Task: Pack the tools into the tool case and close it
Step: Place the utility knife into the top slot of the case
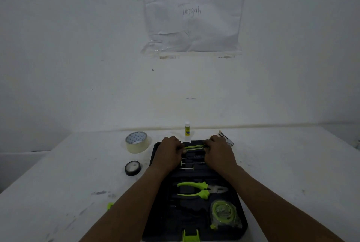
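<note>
An open black tool case [194, 216] lies on the white surface [68, 183] in front of the person. Both hands reach to its far end: the left hand [170, 149] and the right hand [218, 149] each pinch one end of a long green-and-black tool [194, 146], held level across the case's far slots. Just nearer, thin metal tools [191, 163] sit in their slots. Green-handled pliers [198, 190] lie in the middle of the case, and a green tape measure [224, 212] sits in the near right corner. A green latch [191, 235] shows at the near edge. Left of the case are a roll of pale tape [136, 142] and a smaller black tape roll [132, 168]. A glue stick [187, 128] stands upright beyond the case.
</note>
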